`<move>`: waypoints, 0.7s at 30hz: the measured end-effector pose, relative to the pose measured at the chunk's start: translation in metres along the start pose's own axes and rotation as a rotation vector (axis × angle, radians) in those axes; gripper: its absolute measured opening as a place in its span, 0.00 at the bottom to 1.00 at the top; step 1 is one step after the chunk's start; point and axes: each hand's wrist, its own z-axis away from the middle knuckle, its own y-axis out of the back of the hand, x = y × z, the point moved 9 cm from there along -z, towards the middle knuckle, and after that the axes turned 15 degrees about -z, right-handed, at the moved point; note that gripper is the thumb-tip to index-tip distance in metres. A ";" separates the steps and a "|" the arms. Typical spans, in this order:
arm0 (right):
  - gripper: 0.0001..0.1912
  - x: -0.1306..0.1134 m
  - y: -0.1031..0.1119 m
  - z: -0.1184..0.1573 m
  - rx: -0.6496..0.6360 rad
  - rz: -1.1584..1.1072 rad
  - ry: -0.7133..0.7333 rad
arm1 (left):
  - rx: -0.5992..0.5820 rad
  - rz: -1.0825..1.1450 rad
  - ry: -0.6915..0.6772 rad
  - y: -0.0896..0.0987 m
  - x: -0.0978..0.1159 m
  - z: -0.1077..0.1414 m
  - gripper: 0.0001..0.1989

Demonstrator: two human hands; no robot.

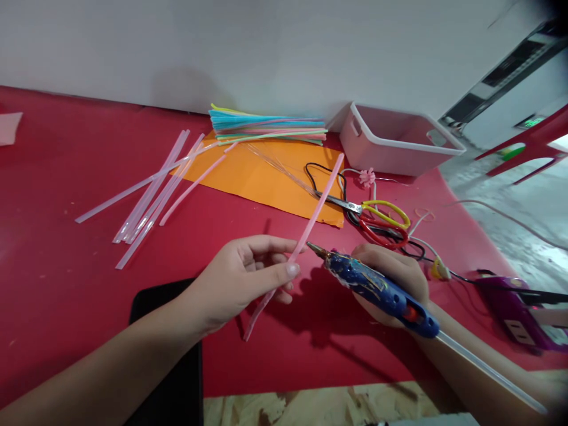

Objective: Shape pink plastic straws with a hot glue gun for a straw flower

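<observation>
Pinched between thumb and fingers of my left hand (252, 272) is a pink pipe cleaner (318, 204), slanting up to the right with its lower end slightly bent. My right hand (394, 278) is wrapped round a blue glue gun (368, 280) smeared with dried glue. Its metal nozzle points left, right beside the pipe cleaner near my left fingertips; whether they touch I cannot tell. A long clear glue stick (488, 370) sticks out of the gun's rear. Scissors (384, 222) with one yellow and one red handle lie beyond my right hand.
Translucent glue sticks (151, 189) lie at left near a pink pipe cleaner (190, 189). Behind are orange paper (275, 177), a pipe cleaner bundle (266, 125) and a pink bin (390, 145). Cords run right to a purple power strip (517, 319). A black object (177, 367) lies under my left arm.
</observation>
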 end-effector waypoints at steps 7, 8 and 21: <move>0.08 0.000 -0.008 -0.004 -0.060 0.013 0.001 | -0.019 -0.053 0.058 -0.003 -0.003 0.002 0.12; 0.08 -0.001 -0.008 -0.005 -0.060 0.004 0.004 | -0.025 -0.052 0.055 -0.004 -0.002 0.001 0.12; 0.06 0.005 -0.007 -0.001 -0.085 0.026 -0.030 | -0.051 0.022 0.016 -0.004 -0.004 -0.001 0.14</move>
